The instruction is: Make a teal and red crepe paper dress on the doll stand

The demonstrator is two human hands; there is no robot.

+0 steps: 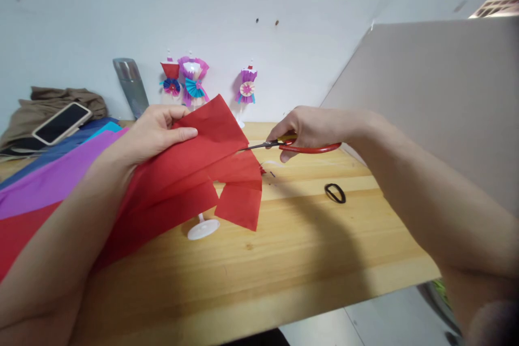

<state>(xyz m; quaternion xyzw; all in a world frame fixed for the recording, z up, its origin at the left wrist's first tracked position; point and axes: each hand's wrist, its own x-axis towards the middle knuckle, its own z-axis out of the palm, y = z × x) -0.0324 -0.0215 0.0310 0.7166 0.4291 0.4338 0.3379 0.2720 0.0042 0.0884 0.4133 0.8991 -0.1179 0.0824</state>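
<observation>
A sheet of red crepe paper (211, 119) is pinched between the thumb and fingers of my left hand (160, 132), held above the table. Its lower part hangs down, with a cut piece (241, 203) partly separated by a notch. My right hand (302, 127) grips red-handled scissors (310, 148), their dark blades reaching left to the paper's right edge. Beneath the paper, a white round stand base (203, 229) shows; whatever it carries is mostly hidden. Purple paper (60, 184) and blue paper lie under my left forearm.
Several small decorated dress forms, one with a purple skirt (247, 86), stand by the wall. A bottle (132, 86), a phone (62, 123) and brown cloth (68, 94) are at the left. A black hair tie (334, 193) lies on the wooden table (259, 270). A grey panel (438, 97) rises at right.
</observation>
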